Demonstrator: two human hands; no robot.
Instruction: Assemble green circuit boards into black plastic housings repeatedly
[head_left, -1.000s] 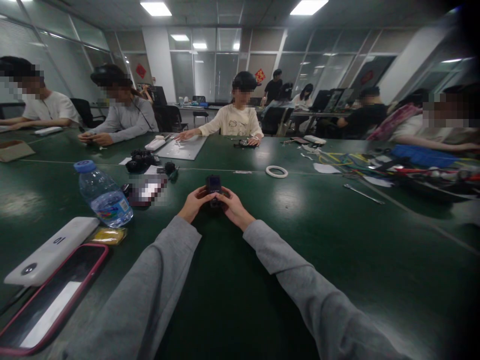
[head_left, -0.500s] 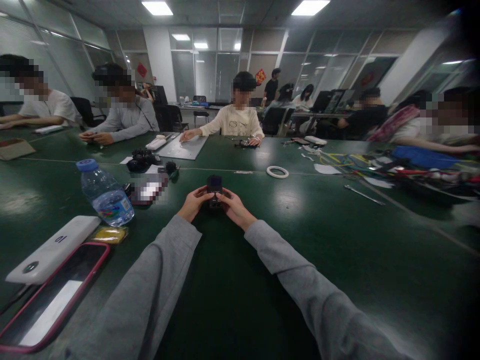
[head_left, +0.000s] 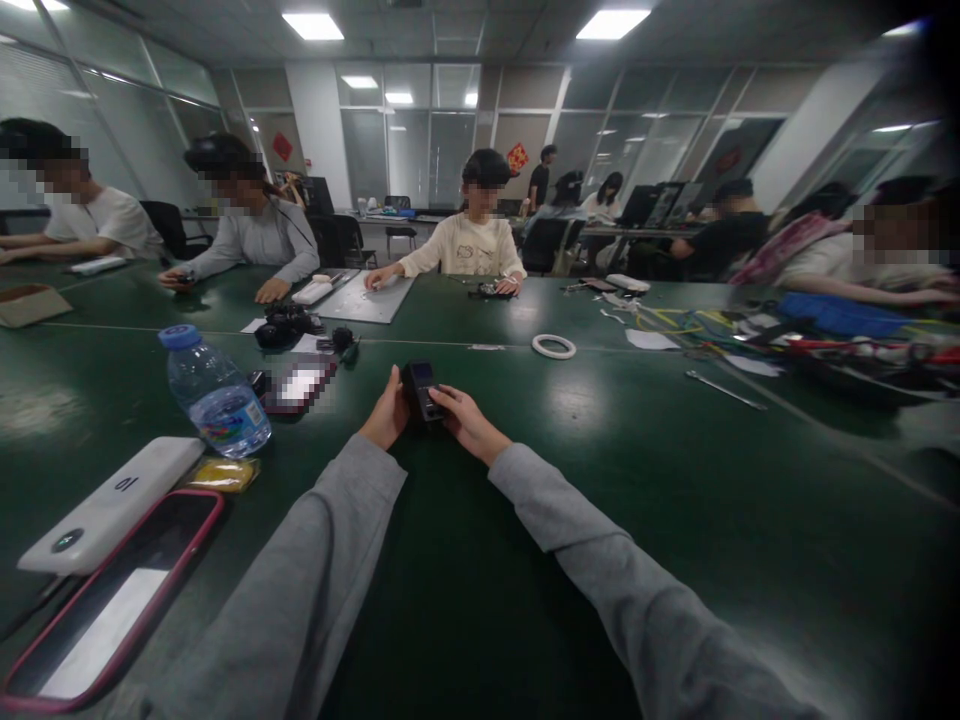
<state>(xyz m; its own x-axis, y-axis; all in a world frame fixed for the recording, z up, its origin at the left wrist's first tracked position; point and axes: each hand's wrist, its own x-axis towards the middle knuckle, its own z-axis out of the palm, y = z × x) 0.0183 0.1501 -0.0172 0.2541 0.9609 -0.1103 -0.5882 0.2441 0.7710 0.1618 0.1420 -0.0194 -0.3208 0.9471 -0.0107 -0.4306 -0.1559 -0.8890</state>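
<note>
A small black handheld device point(head_left: 422, 380) with a dark screen and buttons below it is held just above the green table, tilted to the left. My left hand point(head_left: 387, 412) supports its left side, thumb pointing up along the edge; those fingers are largely hidden behind the device. On the right side, my right hand point(head_left: 468, 418) grips it with the thumb lying over the button area. Left of my hands lies a phone with a lit screen point(head_left: 300, 386), partly blurred out, near a clear water bottle point(head_left: 225, 400) with a blue cap.
At the near left are a white power bank point(head_left: 112, 505), a pink-edged phone point(head_left: 112, 600) and a yellow packet point(head_left: 225, 474). A white ring point(head_left: 553, 346) and a wrench point(head_left: 724, 390) lie to the right, before tangled cables point(head_left: 840, 350). Other people sit around the table point(head_left: 600, 480).
The device has turned and leaned to the left. My left thumb has come off its front and now stands up beside it. The right thumb stays on the buttons.
</note>
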